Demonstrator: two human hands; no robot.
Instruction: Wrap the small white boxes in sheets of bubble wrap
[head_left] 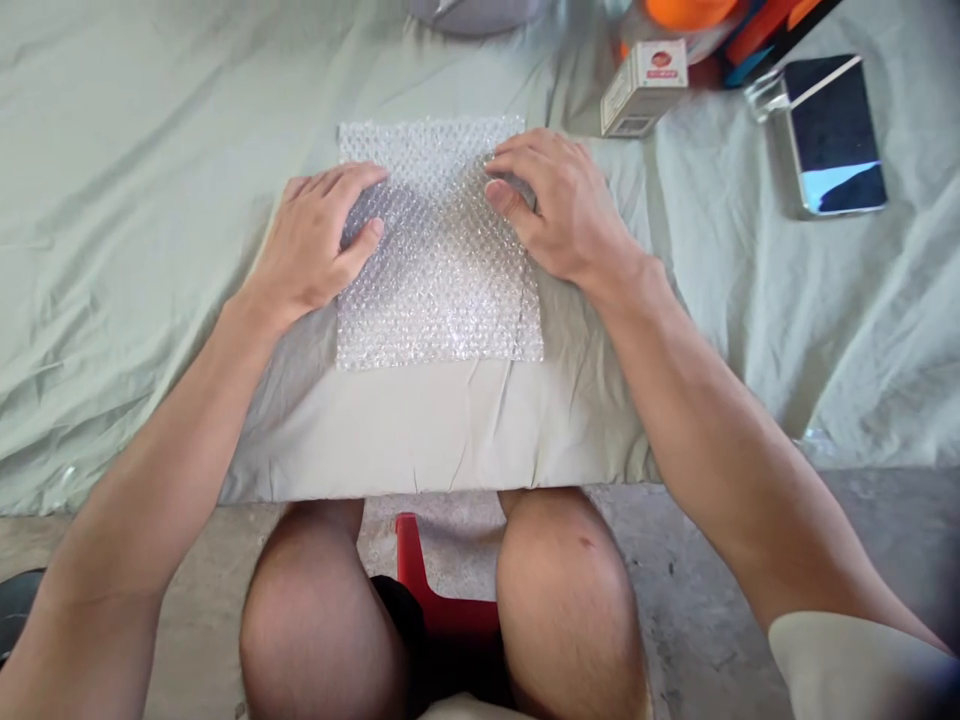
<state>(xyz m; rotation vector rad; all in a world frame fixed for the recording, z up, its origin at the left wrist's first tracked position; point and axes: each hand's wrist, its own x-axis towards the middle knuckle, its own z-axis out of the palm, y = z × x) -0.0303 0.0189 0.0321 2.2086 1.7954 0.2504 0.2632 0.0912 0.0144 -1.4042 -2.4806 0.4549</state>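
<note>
A roughly square sheet of clear bubble wrap lies flat on the pale green cloth in front of me. Over its left edge rests my left hand, fingers spread and thumb apart, with nothing in its grasp. My right hand is at the upper right edge of the sheet, its fingers curved loosely and the thumb held away from them. Both hands seem to touch or hover just over the bubble wrap; exact contact is hard to see.
The cloth-covered table ends just above my knees. To the right stand a small printed box, a container with an orange lid and a dark phone. A grey rounded object is at the top edge. Below is a red stool.
</note>
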